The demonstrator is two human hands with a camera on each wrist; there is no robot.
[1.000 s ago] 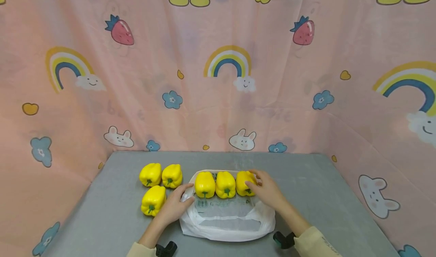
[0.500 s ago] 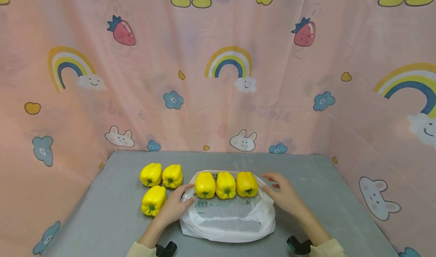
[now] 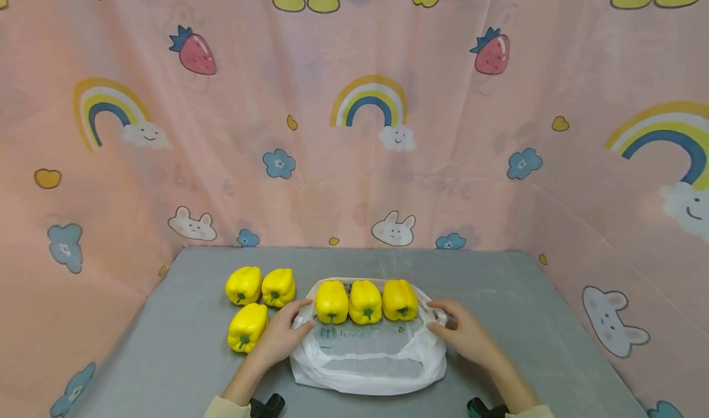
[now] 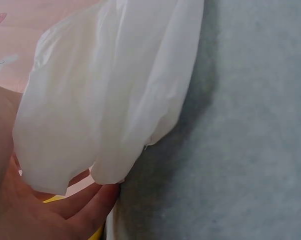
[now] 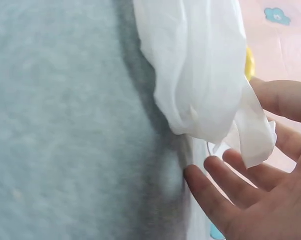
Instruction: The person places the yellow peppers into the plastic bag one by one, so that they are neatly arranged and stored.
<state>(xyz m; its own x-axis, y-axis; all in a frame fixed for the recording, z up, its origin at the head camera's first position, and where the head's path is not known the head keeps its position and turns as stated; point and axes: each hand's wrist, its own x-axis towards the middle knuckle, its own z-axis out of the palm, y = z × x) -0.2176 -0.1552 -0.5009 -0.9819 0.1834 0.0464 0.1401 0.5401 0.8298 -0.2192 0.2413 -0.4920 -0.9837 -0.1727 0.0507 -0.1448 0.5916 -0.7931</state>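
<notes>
You look halfway by count: the yellow peppers in a row (image 3: 365, 302) lie at the white bag's (image 3: 376, 379) far side, three loose peppers (image 3: 247, 328) left of it. Your left hand (image 3: 280, 336) and right hand (image 3: 468, 333) flank it, fingers parted, clamping nothing.

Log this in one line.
white bag: three yellow peppers inside | left hand: at left side | right hand: at right side | table: three more peppers left of bag
</notes>
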